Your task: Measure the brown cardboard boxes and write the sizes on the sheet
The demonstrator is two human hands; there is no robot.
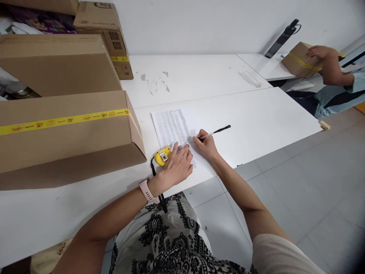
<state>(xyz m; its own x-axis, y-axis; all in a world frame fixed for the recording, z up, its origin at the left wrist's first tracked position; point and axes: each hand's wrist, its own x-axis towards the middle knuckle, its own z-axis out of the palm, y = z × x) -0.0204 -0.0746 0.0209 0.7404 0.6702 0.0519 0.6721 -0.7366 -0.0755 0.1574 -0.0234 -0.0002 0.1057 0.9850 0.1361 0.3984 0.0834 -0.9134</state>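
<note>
A printed sheet of paper (171, 125) with columns of small text lies on the white table. My right hand (205, 144) grips a pen (221, 129) with a black end and a clear barrel, its tip down near the sheet's right edge. Flat across the lower part of the sheet rests my left hand (179, 164), fingers stretched out and holding nothing. Just left of those fingers sits a yellow tape measure (162, 156) with a black strap, which runs down under my left wrist.
A large cardboard box (65, 140) with yellow printed tape stands close on my left. More boxes (99, 23) are stacked behind it. Far right, a co-worker's hand (321, 52) rests on a taped box (299, 61) beside a dark bottle (282, 40). The white table (256, 114) ends at its front edge.
</note>
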